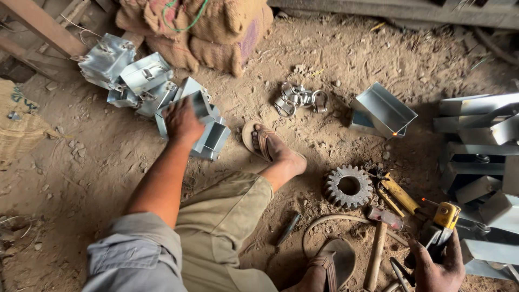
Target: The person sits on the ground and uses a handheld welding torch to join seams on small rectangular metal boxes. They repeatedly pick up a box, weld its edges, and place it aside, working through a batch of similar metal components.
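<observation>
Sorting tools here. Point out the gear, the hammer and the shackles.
gear [336, 186]: head view, left toothed rim.
hammer [385, 217]: head view, metal head.
shackles [296, 99]: head view, middle of the pile.

A bare dirt floor [108, 162], dusty and strewn with small stones, is seen carrying everything. A heap of shiny sheet-metal boxes [135, 81] is piled at the upper left, with sacks [216, 32] just behind. A cluster of metal shackles [296, 98] is laid near the middle, and an open metal tray [381, 111] just beside it. Lower down, a toothed gear [348, 186] is set flat, a hammer [378, 238] next to it, and a dark chisel [288, 229] lies apart.
</observation>
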